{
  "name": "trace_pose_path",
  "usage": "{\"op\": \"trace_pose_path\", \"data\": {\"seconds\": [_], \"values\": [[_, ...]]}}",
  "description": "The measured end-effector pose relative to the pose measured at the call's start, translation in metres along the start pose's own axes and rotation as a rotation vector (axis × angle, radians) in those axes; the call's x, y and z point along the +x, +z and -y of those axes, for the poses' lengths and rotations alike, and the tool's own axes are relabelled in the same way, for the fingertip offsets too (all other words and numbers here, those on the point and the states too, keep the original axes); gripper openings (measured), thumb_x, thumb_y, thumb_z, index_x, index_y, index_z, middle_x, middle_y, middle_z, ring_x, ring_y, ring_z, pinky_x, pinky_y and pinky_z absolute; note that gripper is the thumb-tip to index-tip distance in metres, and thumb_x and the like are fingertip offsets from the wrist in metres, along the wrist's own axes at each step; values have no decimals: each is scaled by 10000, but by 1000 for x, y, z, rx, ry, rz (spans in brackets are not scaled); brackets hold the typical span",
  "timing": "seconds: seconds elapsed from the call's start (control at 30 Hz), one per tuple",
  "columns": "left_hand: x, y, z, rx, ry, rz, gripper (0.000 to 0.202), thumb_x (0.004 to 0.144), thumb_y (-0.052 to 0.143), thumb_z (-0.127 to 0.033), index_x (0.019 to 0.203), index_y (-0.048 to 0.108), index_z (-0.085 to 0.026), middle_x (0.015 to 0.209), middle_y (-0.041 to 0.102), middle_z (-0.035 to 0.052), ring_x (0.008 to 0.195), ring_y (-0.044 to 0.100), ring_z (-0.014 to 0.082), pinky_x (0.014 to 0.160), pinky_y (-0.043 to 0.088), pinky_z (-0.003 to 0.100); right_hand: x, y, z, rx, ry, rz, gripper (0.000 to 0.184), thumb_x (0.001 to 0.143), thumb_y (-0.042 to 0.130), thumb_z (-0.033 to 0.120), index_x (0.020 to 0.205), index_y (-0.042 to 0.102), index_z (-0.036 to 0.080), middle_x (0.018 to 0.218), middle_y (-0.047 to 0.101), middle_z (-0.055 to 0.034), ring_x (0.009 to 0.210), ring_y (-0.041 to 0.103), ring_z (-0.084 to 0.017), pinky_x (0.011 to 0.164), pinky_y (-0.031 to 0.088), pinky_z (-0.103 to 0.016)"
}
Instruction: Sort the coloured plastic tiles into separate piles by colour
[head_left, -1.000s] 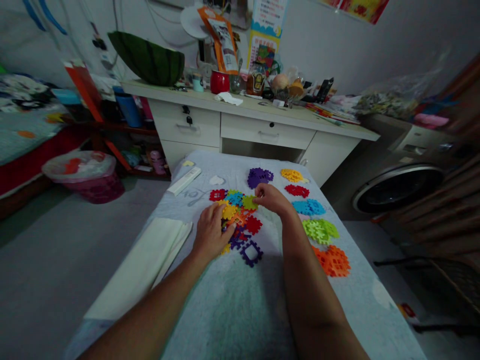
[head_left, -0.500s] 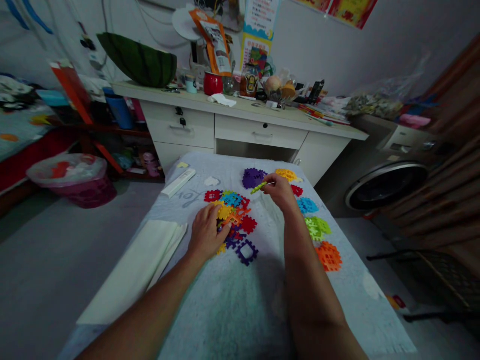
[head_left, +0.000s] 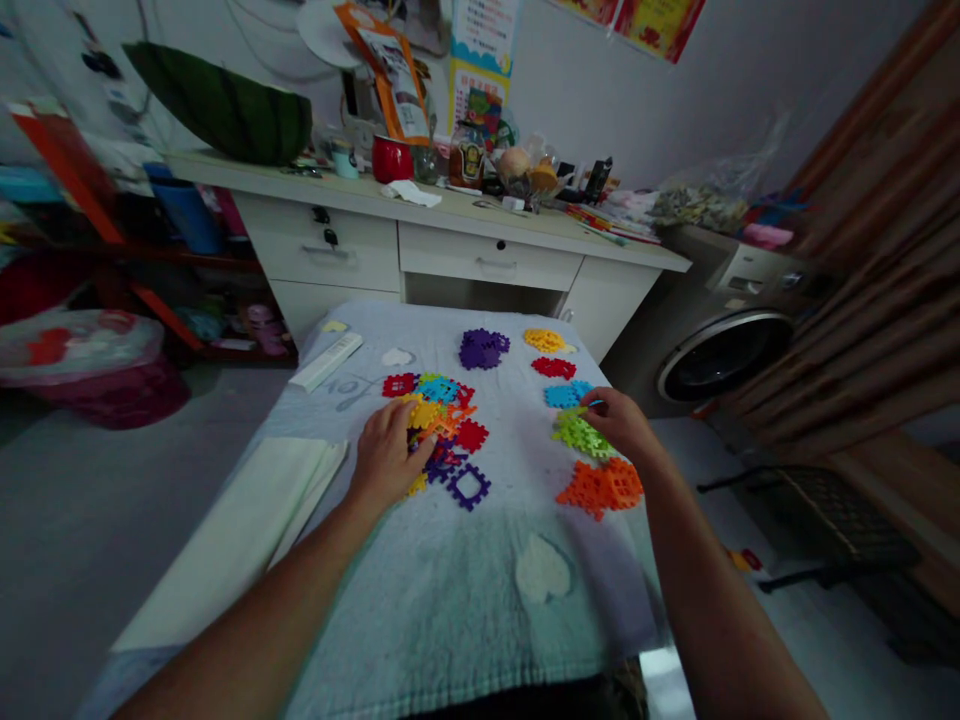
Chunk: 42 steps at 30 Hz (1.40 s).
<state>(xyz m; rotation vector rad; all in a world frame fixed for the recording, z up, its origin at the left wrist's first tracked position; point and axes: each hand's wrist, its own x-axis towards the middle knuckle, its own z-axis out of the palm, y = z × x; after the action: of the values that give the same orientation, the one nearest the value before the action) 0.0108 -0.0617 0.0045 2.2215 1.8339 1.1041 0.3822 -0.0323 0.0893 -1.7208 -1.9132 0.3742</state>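
Observation:
My left hand point(head_left: 385, 452) rests at the left side of a mixed pile of notched plastic building pieces point(head_left: 442, 425), its fingers stretched over yellow pieces point(head_left: 424, 412) and its thumb apart. My right hand point(head_left: 621, 422) is at the light green pieces point(head_left: 582, 436), fingertips pinched at the upper edge of one green piece. Just beyond lie blue pieces point(head_left: 562, 395), with red pieces point(head_left: 553, 368) and yellow pieces point(head_left: 544, 340) farther back. Orange pieces point(head_left: 600, 486) lie nearer me. Purple pieces point(head_left: 481, 349) form a heap at the far middle, and a purple square frame point(head_left: 458, 488) lies near the mixed pile.
A cloth point(head_left: 450, 600) covers the table. On its left are a folded white sheet point(head_left: 232, 530) and a long white box point(head_left: 327, 362). Behind stands a white desk point(head_left: 330, 270) with a watermelon piece point(head_left: 225, 110) on top. A washing machine point(head_left: 712, 320) stands at the right.
My right hand has moved right and nearer, bringing the green piece from beside the purple heap to the green pieces. My left hand stays at the mixed pile. The view has shifted right.

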Motion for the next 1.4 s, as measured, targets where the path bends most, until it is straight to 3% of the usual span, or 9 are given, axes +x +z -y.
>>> {"op": "trace_pose_path", "data": {"seconds": [0.27, 0.53, 0.77, 0.9, 1.03, 1.17, 1.4], "values": [[0, 2, 3, 14, 19, -6, 512, 859, 523, -449, 1303, 470, -199, 1312, 525, 131, 1216, 493, 310, 1051, 392, 481, -23, 19, -1, -100, -130, 58, 171, 689, 537, 86, 812, 611, 179, 859, 628, -40, 741, 563, -147, 699, 439, -260], [0, 1, 3, 27, 18, 8, 509, 869, 511, -457, 1305, 471, -198, 1314, 529, 129, 1211, 493, 308, 1056, 384, 479, -31, 9, -3, -130, -225, 79, 146, 719, 524, 101, 796, 619, 182, 924, 644, -80, 892, 589, -199, 835, 450, -318], [1, 1, 4, 17, 20, 12, 518, 861, 513, -455, 1313, 474, -206, 1312, 533, 125, 1217, 494, 306, 1059, 378, 479, -55, -17, -30, -124, -22, -145, 178, 778, 496, 244, 850, 651, 194, 891, 659, -77, 758, 602, -188, 774, 473, -337], [1, 0, 1, 21, 27, 16, 526, 867, 501, -460, 1322, 467, -200, 1311, 538, 130, 1210, 497, 308, 1056, 380, 477, -75, -16, -55, -79, 60, -226, 242, 821, 467, 334, 856, 657, 187, 916, 674, -107, 818, 615, -221, 783, 482, -364], [1, -1, 0, 29, 38, 14, 523, 880, 483, -472, 1325, 459, -198, 1304, 543, 130, 1207, 500, 308, 1052, 385, 473, -91, -5, -69, -13, 49, -210, 307, 859, 427, 389, 879, 665, 196, 972, 683, -112, 942, 615, -250, 869, 474, -406], [1, 2, 2, 34, 37, 8, 523, 878, 490, -480, 1323, 456, -208, 1302, 542, 125, 1211, 500, 306, 1042, 395, 471, -98, 2, -68, 33, 40, -166, 353, 884, 393, 412, 892, 672, 196, 984, 689, -113, 970, 618, -250, 939, 451, -406], [1, 2, 4, 32, 27, 28, 529, 875, 485, -491, 1319, 463, -203, 1318, 535, 128, 1224, 494, 308, 1058, 381, 480, -101, 2, -64, -50, 140, -153, 361, 894, 374, 422, 803, 638, 194, 840, 678, -98, 823, 617, -235, 777, 475, -351]]}}
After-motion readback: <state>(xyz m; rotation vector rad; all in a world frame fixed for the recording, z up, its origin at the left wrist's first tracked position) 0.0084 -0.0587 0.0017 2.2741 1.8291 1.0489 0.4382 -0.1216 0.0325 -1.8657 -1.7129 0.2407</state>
